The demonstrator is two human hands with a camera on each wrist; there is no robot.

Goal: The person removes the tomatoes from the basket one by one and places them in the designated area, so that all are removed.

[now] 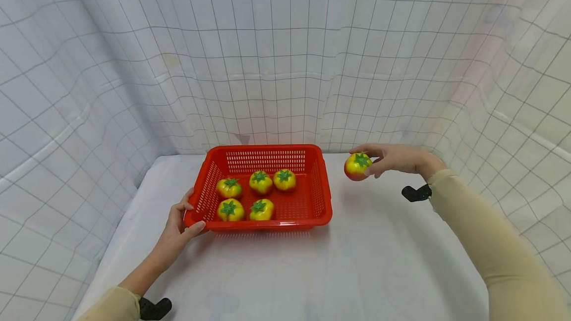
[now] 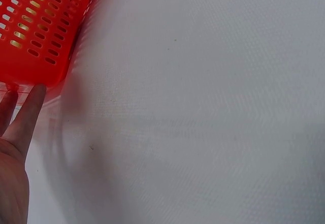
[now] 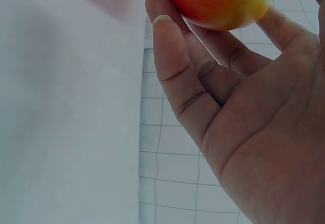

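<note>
A red plastic basket with slotted walls stands on the white table, holding several yellow toy tomatoes with green leafy tops. At its front left corner my left hand grips the rim, thumb at the front and fingers along the left side; in the left wrist view the fingers touch the red wall. To the right of the basket, my right hand holds another toy tomato, red underneath and yellow on top, off the table. The right wrist view shows this tomato between thumb and fingers.
The white tabletop reaches out in front of the basket and to both sides. A white curtain with a dark grid hangs behind the table and along its left and right. Black wrist pieces stick out near both sleeves.
</note>
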